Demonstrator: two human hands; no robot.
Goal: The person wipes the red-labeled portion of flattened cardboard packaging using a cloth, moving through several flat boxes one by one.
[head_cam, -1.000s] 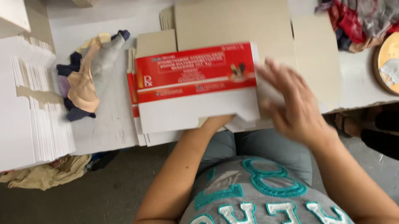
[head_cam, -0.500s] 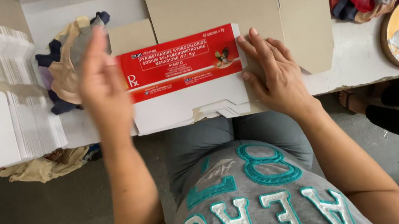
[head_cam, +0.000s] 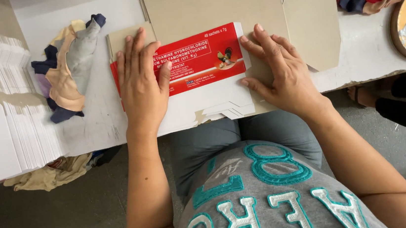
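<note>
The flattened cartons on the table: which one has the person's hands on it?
The red and white flat carton at the table's front edge; left hand lies flat on it, right hand at its right end. The stack of white flat cartons at left lies untouched.

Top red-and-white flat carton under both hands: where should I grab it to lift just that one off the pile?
Probably the right end of the red-and-white flat carton, coming from the right. There its edge lies over plain brown cardboard, by the right hand fingertips. The left hand lies flat over the left end, and the near edge overlaps other white flaps.
</note>
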